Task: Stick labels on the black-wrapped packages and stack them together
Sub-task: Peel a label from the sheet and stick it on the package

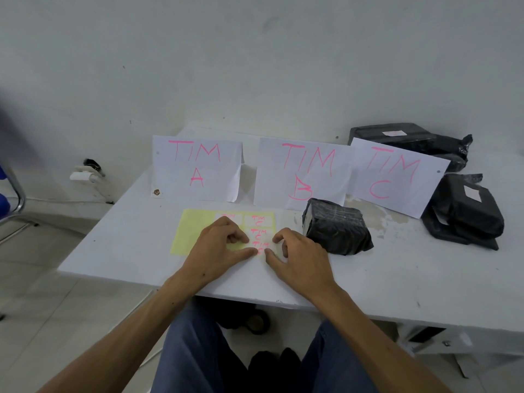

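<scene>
A yellow label sheet [189, 231] lies on the white table [397, 279] with white labels lettered in pink. My left hand [218, 248] presses on the sheet with its fingers spread. My right hand [297, 259] rests at the sheet's right edge, thumb and fingertips pinching at the lowest label [262, 245]. Just right of that hand stands an unlabelled black-wrapped package [336, 228]. Two more black packages lie at the right: one [465, 211] bears a white label, and another [411, 137] sits behind the "TIM C" sign, also labelled.
Three folded paper signs stand in a row: "TIM A" [198, 168], "TIM B" [306, 174], "TIM C" [397, 177]. A wall rises right behind the table. A chair frame [14, 199] stands on the floor at the left. A tape roll [256, 323] lies under the table.
</scene>
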